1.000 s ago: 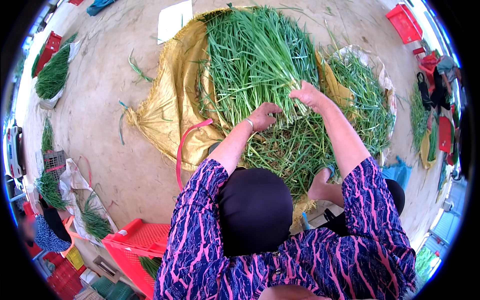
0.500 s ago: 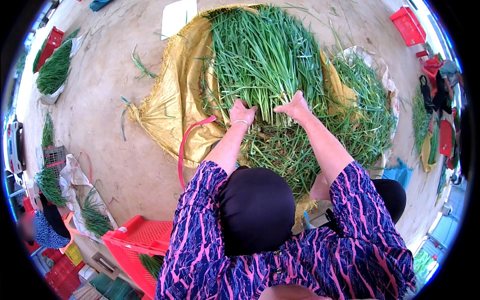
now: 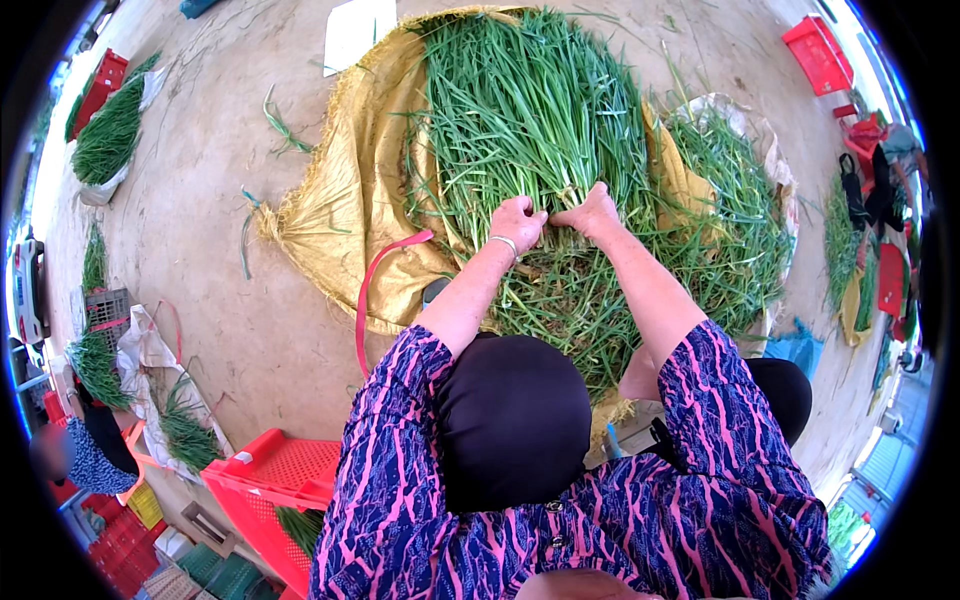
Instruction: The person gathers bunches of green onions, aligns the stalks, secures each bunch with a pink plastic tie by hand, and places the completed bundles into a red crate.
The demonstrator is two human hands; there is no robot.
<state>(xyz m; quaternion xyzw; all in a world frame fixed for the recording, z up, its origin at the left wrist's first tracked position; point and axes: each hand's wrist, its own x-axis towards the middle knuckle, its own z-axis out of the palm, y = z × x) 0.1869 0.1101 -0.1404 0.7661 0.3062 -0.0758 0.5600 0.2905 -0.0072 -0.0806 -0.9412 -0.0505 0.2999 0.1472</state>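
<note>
A large heap of garlic chives (image 3: 510,110) lies fanned out in front of me, pale stem ends toward me, on a yellow woven sack (image 3: 350,180). At those stem ends my left hand (image 3: 517,222) is closed with curled fingers, its thumb almost touching the other hand. My right hand (image 3: 590,212) is closed round a few pale stems at the near edge of the heap. Fingertips of both hands are partly hidden among the stalks. Loose, messy leaf trimmings (image 3: 570,310) lie just below my hands.
More loose greens (image 3: 730,190) spread to the right on a whitish sheet. A red strap (image 3: 372,290) lies on the yellow sack. A red plastic crate (image 3: 270,500) stands at my lower left. Another red crate (image 3: 818,55) is at the far right. A person (image 3: 85,455) is at the left edge.
My left hand has moved right along the stem ends, closing the gap to my right hand, and its fingers are more curled. The right hand has barely moved.
</note>
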